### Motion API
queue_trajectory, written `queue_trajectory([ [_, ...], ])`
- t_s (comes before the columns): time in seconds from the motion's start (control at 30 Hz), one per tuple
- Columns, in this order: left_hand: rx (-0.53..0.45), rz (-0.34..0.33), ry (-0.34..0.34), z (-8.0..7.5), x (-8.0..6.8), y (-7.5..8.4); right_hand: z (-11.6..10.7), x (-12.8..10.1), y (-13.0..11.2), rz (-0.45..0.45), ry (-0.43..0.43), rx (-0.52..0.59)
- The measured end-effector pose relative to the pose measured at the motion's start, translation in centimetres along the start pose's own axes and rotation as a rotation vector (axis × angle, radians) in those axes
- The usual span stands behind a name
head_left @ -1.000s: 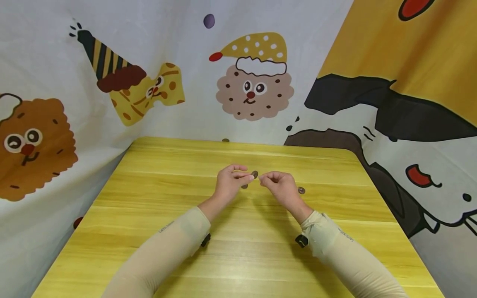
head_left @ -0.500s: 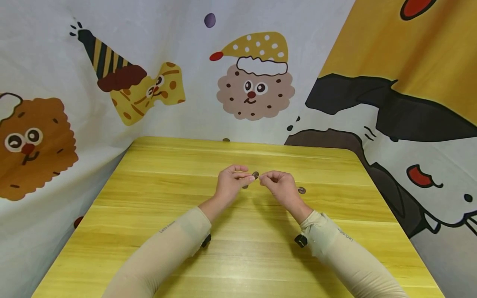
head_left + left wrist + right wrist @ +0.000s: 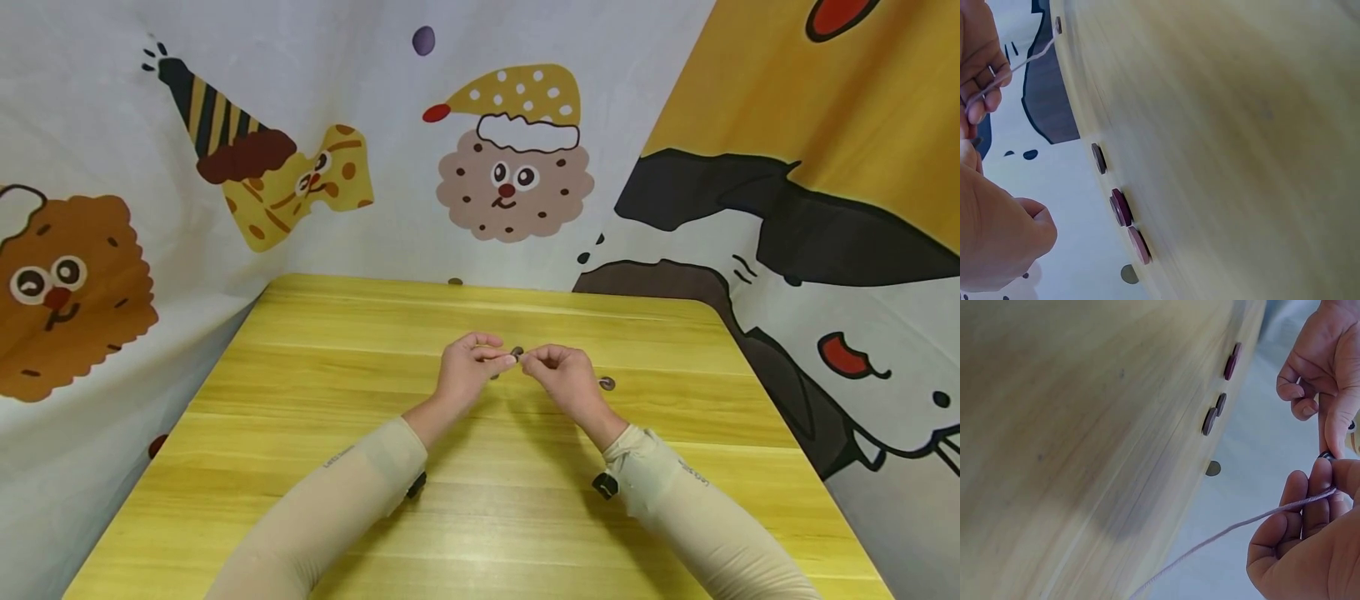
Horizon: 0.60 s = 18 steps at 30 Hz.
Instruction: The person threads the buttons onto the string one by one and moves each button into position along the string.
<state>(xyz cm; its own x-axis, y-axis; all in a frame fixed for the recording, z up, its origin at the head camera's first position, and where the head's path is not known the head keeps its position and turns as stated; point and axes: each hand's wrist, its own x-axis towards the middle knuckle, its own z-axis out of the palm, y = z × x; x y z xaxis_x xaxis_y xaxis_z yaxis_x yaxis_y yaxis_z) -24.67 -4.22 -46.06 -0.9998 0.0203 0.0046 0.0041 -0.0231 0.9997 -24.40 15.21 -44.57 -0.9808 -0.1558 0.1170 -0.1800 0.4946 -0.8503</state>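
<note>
Over the middle of the yellow table (image 3: 315,392), my two hands meet fingertip to fingertip. My left hand (image 3: 510,358) pinches a small dark button (image 3: 1327,455) between thumb and finger; only its edge shows. My right hand (image 3: 527,360) pinches a thin pale purple thread (image 3: 1229,530), which trails down and away from the fingers (image 3: 1310,500). In the left wrist view the thread (image 3: 1029,57) hangs from my right hand at the top left.
Loose buttons lie on the table beyond my hands: a dark one (image 3: 516,351), a maroon one (image 3: 1120,207) beside others, and a grey one (image 3: 607,383) to the right. Cartoon-printed cloth (image 3: 510,167) walls the table at the back and both sides.
My left fingertips have crept slightly right, toward the right hand's. Nothing else has moved.
</note>
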Motion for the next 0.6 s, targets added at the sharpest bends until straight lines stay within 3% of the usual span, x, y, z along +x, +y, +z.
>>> queue_trajectory([
  [0.13,0.049,0.008,0.005,0.13,-0.13,0.1,0.14,-0.09,0.09,-0.005,0.011,-0.022],
  [0.4,0.266,0.024,0.067,0.38,-0.65,0.33,0.4,-0.11,0.12,-0.038,0.055,-0.08],
  [0.6,0.297,0.047,0.054,0.31,-0.9,0.33,0.26,0.16,0.31,-0.151,0.018,-0.141],
])
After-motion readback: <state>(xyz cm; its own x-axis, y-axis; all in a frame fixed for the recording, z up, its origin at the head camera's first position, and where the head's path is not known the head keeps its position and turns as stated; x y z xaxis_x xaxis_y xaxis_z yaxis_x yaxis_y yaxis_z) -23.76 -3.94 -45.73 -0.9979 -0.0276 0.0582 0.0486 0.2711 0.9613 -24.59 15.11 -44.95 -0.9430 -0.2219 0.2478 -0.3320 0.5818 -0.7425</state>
